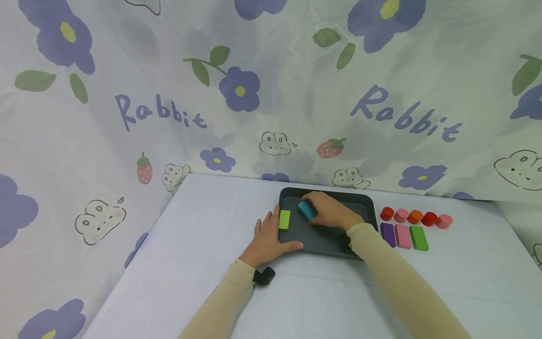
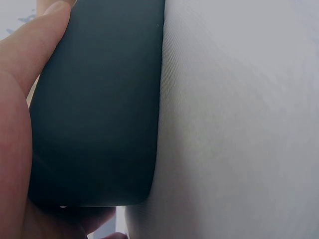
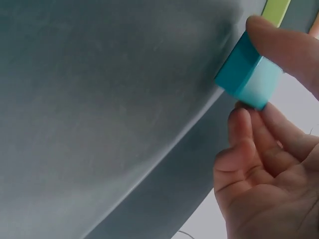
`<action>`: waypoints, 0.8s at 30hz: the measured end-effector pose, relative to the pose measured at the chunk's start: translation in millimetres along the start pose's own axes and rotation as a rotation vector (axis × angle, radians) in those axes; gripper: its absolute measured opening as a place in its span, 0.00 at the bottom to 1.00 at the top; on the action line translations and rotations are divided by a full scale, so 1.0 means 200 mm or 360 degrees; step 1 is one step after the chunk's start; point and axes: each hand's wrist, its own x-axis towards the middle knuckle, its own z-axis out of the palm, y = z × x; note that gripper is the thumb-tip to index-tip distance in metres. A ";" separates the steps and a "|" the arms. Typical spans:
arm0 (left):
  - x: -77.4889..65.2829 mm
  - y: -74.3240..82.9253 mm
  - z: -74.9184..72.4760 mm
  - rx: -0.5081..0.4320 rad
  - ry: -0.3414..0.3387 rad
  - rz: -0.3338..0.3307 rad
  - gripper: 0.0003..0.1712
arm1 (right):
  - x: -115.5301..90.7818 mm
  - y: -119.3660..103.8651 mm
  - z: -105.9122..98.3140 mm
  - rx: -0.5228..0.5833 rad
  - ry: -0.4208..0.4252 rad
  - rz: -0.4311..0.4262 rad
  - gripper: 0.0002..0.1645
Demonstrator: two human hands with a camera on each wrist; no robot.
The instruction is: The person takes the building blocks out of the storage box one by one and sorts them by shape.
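Note:
A dark grey tray (image 1: 322, 241) lies on the table. Over its back part, my right hand (image 1: 332, 210) pinches a blue block (image 1: 307, 210) between thumb and fingers. The right wrist view shows the same blue block (image 3: 249, 72) gripped near the tray's wall, the other fingers curled below it. At the tray's left front corner rests my left hand (image 1: 267, 242), fingers stretched along the left side and thumb laid along the front rim. The tray's dark outer wall (image 2: 99, 99) fills much of the left wrist view. A lime-green block (image 1: 284, 220) sits inside, against the left wall.
Right of the tray stands a row of several round pieces in red, pink and orange (image 1: 415, 216). Before them lie a purple block (image 1: 387, 235), a pink block (image 1: 403, 236) and a green block (image 1: 419, 238). A patterned cloth (image 1: 296, 94) hangs behind the white table.

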 end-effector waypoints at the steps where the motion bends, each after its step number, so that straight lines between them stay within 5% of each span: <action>1: 0.00 0.00 0.00 -0.0001 0.0001 0.0001 0.72 | 0.00 0.00 0.00 0.0011 0.0009 0.0015 0.43; 24: 0.00 0.00 0.00 0.0028 -0.0004 -0.0032 0.73 | -0.17 0.07 -0.10 0.0048 0.0170 0.0127 0.41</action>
